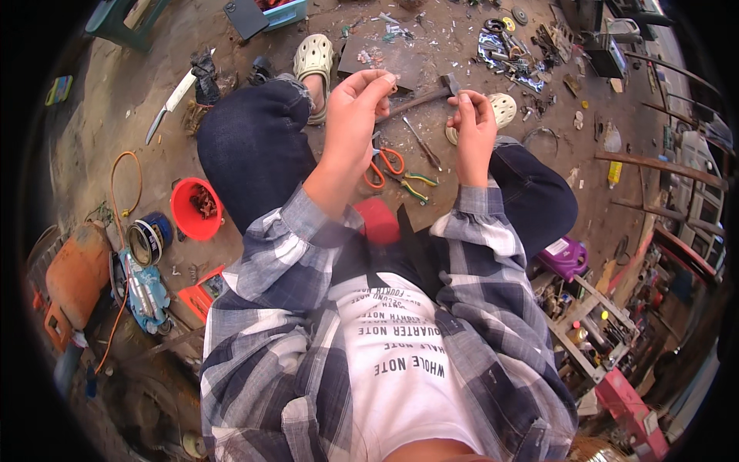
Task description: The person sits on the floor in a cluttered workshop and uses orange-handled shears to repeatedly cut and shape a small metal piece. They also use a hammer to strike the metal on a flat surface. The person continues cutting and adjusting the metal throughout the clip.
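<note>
My left hand is raised between my knees, its thumb and forefinger pinched on a tiny piece too small to name. My right hand is level with it, a little apart, fingertips pressed together on something I cannot make out. Beyond and below them a hammer lies slanting, its handle partly hidden by my left hand and its head showing beside my right fingertips. A dark flat plate on the ground bears small bits. Nearer me lie a screwdriver, orange-handled scissors and pliers with green-yellow grips.
A red bucket with brownish scraps stands left, near an open can and an orange tank. A knife lies beyond my left knee. Metal parts are heaped far right; a purple jug stands by my right thigh.
</note>
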